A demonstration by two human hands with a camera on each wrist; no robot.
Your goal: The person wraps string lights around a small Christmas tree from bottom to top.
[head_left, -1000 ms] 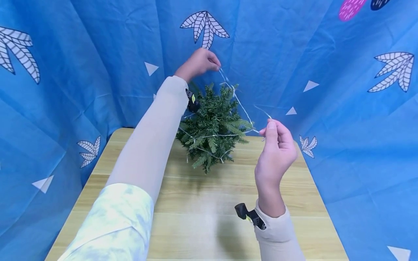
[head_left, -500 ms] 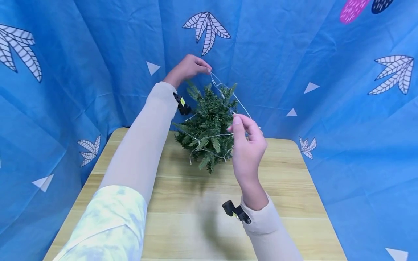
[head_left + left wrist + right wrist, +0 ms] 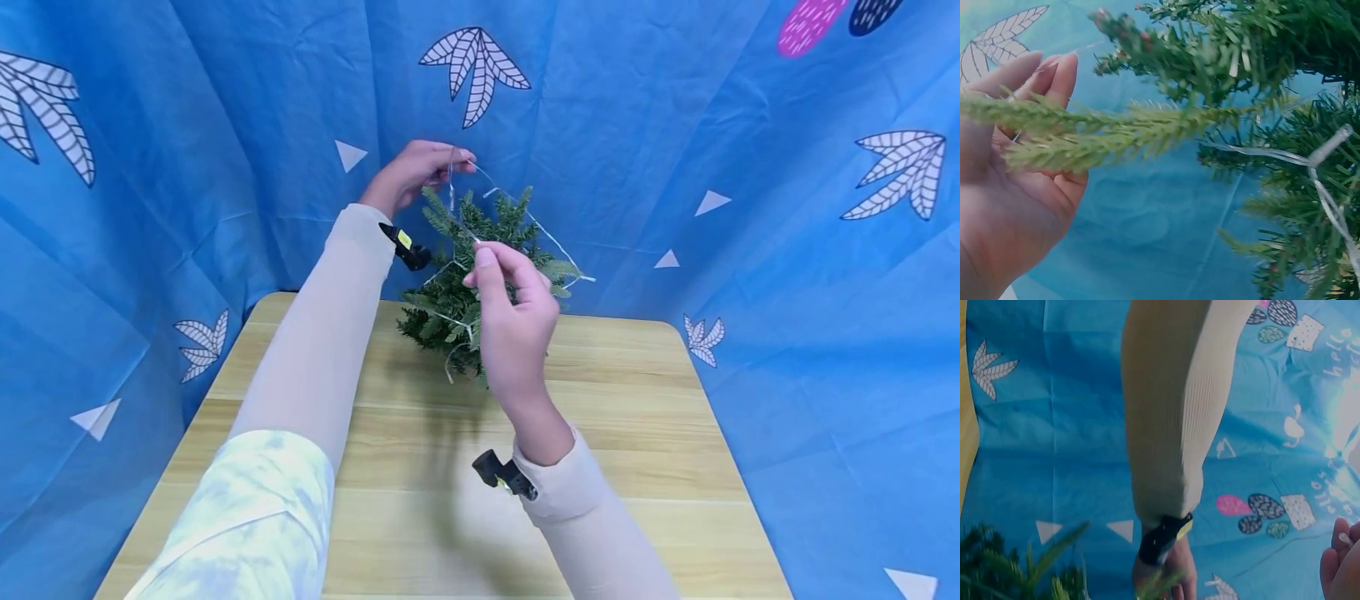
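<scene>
A small artificial Christmas tree (image 3: 450, 308) stands on the table with a clear-wired string of fairy lights (image 3: 551, 237) looped around it. Behind its top, my left hand (image 3: 416, 175) pinches the string between thumb and fingers. In the left wrist view a green branch passes in front of that hand (image 3: 1029, 200), hiding part of the grip. In front of the tree, my right hand (image 3: 517, 321) pinches another stretch of the wire, which rises towards the left hand. The right wrist view shows only a part of my right hand (image 3: 1341, 569), at its edge, with a small clear bulb at the fingertips.
A light wooden table (image 3: 615, 417) lies under the tree. Blue patterned cloth (image 3: 615, 125) hangs close behind and at both sides. My left sleeve (image 3: 315, 325) reaches across the table's left half. Black cameras (image 3: 506, 475) sit on both wrists.
My right hand has moved left, from the tree's right side to in front of it, bringing the wire along. My left hand has shifted left and slightly down behind the treetop.
</scene>
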